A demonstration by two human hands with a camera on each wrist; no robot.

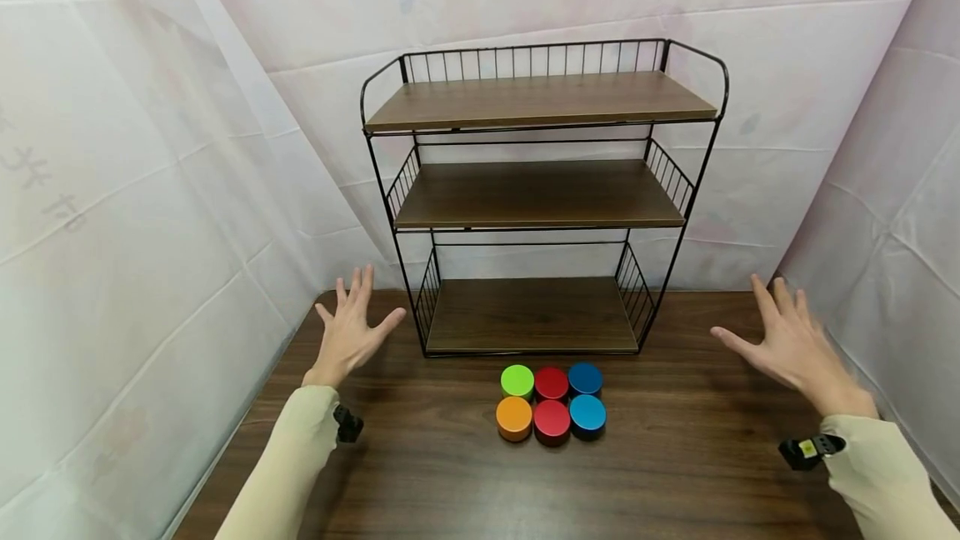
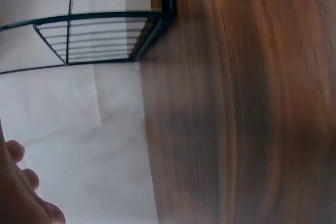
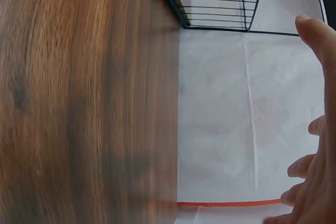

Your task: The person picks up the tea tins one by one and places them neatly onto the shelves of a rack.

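Note:
My left hand (image 1: pixel 347 340) is spread with its fingers apart, left of a black wire shelf rack (image 1: pixel 540 223). On the other side my right hand (image 1: pixel 787 348) is likewise spread, farther from the rack. Neither hand holds anything. In front of the rack, several round pieces stand close together in two rows. The back row has a lime green one (image 1: pixel 517 382), a dark red one (image 1: pixel 551 383) and a dark blue one (image 1: pixel 585 378). Nearer me are an orange one (image 1: pixel 513 417), a red one (image 1: pixel 552 419) and a light blue one (image 1: pixel 587 414).
The rack has three brown wooden boards, the top one (image 1: pixel 540 100) edged by a wire rail. It stands at the back of a dark wooden table (image 1: pixel 450 490). White cloth (image 1: pixel 150 190) hangs behind and along both sides.

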